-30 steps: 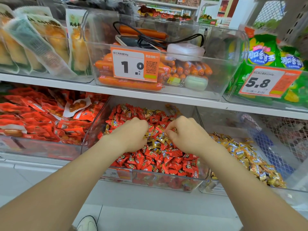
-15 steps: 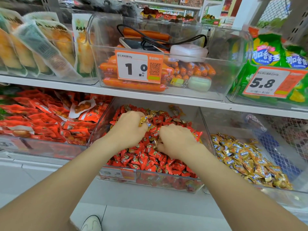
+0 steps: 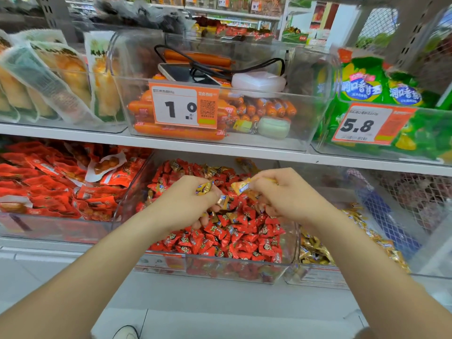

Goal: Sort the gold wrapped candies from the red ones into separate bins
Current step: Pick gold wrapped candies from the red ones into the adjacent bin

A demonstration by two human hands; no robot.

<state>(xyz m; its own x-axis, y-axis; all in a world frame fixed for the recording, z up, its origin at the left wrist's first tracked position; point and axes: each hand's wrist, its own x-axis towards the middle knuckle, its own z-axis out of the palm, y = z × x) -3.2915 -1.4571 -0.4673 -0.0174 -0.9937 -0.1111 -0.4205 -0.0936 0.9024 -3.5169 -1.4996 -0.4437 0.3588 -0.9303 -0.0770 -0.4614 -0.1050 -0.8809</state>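
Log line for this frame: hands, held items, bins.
phase picking | left hand grips gold candy | right hand grips second gold candy | both over mixed bin | gold bin right of it

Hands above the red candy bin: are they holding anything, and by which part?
The left hand grips gold candies in curled fingers; the right hand pinches a gold candy by one end.

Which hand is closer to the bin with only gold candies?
Right. The right hand is over the mixed bin, just left of the gold candy bin. The left hand is farther left.
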